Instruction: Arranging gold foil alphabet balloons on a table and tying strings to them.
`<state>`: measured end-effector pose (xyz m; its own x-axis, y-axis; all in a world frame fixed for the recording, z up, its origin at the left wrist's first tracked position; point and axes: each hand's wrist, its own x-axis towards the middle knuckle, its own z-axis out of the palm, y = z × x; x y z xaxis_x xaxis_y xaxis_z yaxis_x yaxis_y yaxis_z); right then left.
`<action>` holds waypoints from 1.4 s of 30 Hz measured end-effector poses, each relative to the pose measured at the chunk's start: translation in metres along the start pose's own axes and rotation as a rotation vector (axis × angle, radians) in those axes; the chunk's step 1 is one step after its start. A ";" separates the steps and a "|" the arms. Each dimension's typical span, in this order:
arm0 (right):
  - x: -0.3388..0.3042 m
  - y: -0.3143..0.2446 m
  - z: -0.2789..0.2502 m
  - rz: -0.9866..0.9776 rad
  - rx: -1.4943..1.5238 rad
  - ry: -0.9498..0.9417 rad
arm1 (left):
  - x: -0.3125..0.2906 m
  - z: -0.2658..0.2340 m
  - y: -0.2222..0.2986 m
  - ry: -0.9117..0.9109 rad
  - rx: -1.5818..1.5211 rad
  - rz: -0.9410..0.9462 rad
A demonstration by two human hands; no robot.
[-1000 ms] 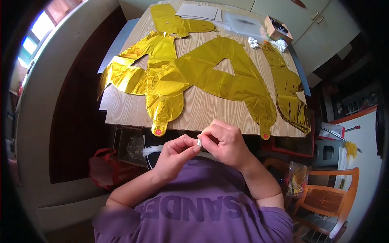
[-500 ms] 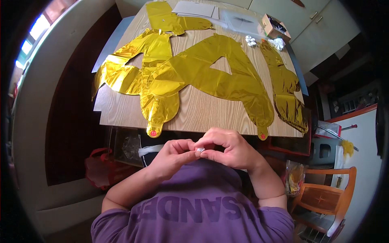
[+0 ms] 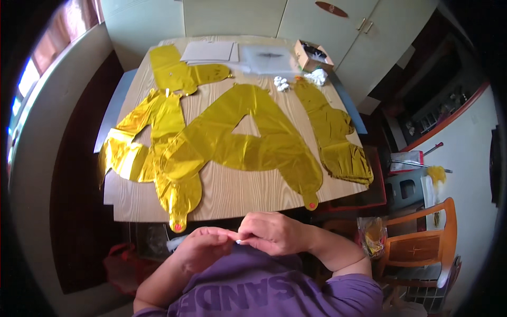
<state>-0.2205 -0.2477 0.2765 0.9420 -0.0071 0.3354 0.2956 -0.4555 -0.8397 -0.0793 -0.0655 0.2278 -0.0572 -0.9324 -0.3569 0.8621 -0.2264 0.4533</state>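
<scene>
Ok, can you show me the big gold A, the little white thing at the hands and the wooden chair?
Big gold A (image 3: pixel 248 152), head view: on its crossbar.
Little white thing (image 3: pixel 240 241), head view: on the small bit that shows.
Wooden chair (image 3: pixel 414 251), head view: on its backrest panel.

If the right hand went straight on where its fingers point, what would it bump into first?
Probably the left hand: the right hand points leftward at it. Whether they touch is unclear.

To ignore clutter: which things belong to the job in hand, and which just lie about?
Likely in use:
small white piece between left hand and right hand
gold foil shapes

Seemingly lying about:
open box
white sheets
wooden chair
</scene>
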 end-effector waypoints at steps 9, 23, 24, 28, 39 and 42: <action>0.045 0.143 -0.207 0.636 -0.148 0.581 | -0.022 0.009 0.027 0.112 0.330 0.236; 0.117 0.301 -0.297 0.910 -0.464 0.796 | -0.004 0.012 0.038 0.248 0.440 0.262; 0.120 0.289 -0.287 0.838 -0.314 0.832 | -0.006 0.013 0.039 0.251 0.440 0.252; 0.090 0.188 -0.226 0.389 -1.021 0.653 | -0.025 -0.002 0.041 -0.033 0.672 0.213; -0.062 0.065 0.032 0.491 -0.020 -0.297 | -0.026 -0.080 -0.006 0.389 1.451 0.013; -0.089 0.127 0.075 0.806 -0.098 -0.180 | -0.001 -0.134 -0.026 0.521 1.451 0.100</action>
<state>-0.2544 -0.2377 0.1079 0.8724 -0.2260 -0.4334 -0.4881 -0.4472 -0.7495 -0.0342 -0.0213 0.1068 0.4111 -0.8315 -0.3736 -0.3797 -0.5288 0.7591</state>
